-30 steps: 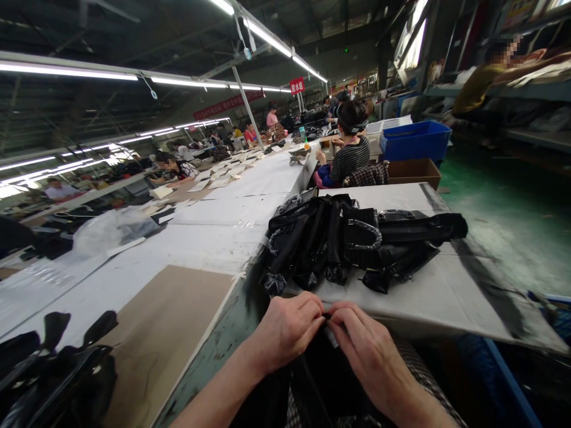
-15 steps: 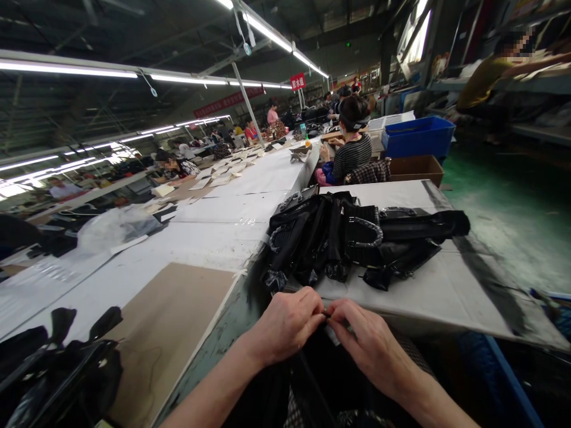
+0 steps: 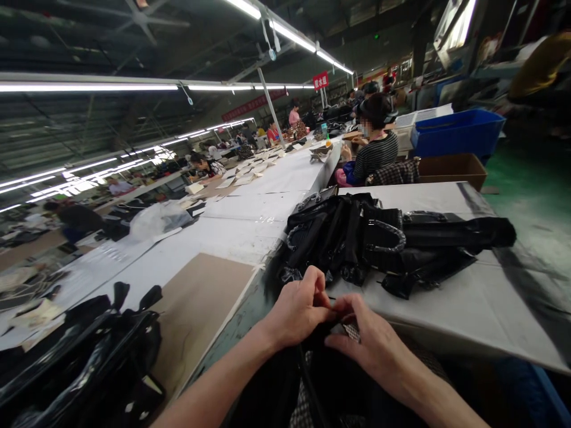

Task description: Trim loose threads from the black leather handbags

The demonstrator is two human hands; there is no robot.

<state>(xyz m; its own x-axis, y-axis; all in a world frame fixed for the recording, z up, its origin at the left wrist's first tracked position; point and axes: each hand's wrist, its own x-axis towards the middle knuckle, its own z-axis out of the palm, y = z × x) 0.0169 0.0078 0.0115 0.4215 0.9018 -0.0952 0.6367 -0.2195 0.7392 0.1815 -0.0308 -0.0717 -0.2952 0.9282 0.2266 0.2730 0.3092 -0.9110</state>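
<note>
From where I stand, a long white-covered surface point(image 3: 263, 235) sweeps away from the person's hands, from nine o'clock round to twelve. A smaller pale surface point(image 3: 446, 315) adjoins it, reaching from the hands toward one and three o'clock. On that one lies a sprawling pile of black bags point(image 3: 357, 238), at one o'clock and just beyond the fingers, with a curved handle point(image 3: 399, 229) wrapped in clear film. Farther off, between twelve and one, sits a co-worker point(image 3: 379, 151) in a striped top. Near nine o'clock, at the far left, glossy black pieces point(image 3: 102, 351) are heaped up, and a tan sheet point(image 3: 200, 291) lies between them and the hands. A blue bin point(image 3: 450, 139) stands at one o'clock, well apart, with a brown box point(image 3: 452, 172) in front of it. At ten o'clock there's a crumpled clear plastic bag point(image 3: 154, 223).

The black piece point(image 3: 339, 374) is at the person's lap, directly below the fingertips toward six o'clock, its outline lost in dark folds. The left hand point(image 3: 294, 312) pinches its upper edge between thumb and bent fingers. The right hand point(image 3: 372, 339) meets it there, forefinger close against those fingertips, thumb parted below; whether it grips the material, I can't tell.
</note>
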